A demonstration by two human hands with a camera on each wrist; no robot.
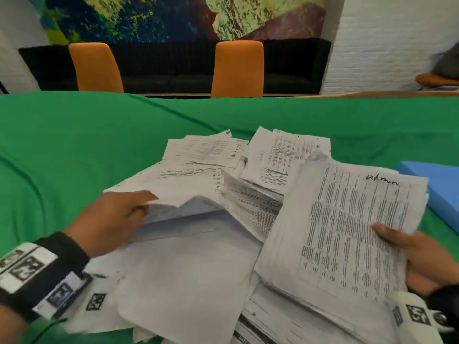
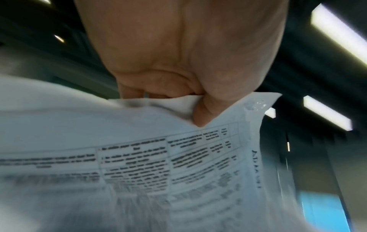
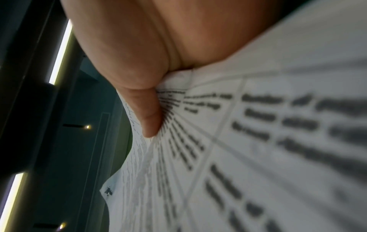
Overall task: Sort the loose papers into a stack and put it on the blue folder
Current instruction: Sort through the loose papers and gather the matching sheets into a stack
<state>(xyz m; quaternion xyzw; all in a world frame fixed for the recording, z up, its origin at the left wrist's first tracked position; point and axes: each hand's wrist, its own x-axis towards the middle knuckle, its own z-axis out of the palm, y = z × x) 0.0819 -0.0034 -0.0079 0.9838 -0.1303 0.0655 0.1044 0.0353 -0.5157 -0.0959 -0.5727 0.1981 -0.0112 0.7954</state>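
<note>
A messy heap of loose printed papers (image 1: 206, 170) covers the middle of the green table. My left hand (image 1: 116, 219) grips the lifted edge of a bundle of sheets (image 1: 188, 214) from that heap, fingers tucked under it; in the left wrist view the sheets (image 2: 139, 157) are pinched in the left hand (image 2: 178, 62). My right hand (image 1: 417, 254) holds a thick stack of papers (image 1: 347, 224) marked "admin", thumb on top; the right wrist view shows the thumb (image 3: 147, 113) pressed on that stack (image 3: 258, 157). The blue folder (image 1: 437, 184) lies at the right edge, just beyond the stack.
A green cloth (image 1: 74, 150) covers the table, bare on the left and far side. Two orange chairs (image 1: 238, 68) stand behind the far edge, before a black bench. More papers lie under the held stack at the near edge (image 1: 285, 324).
</note>
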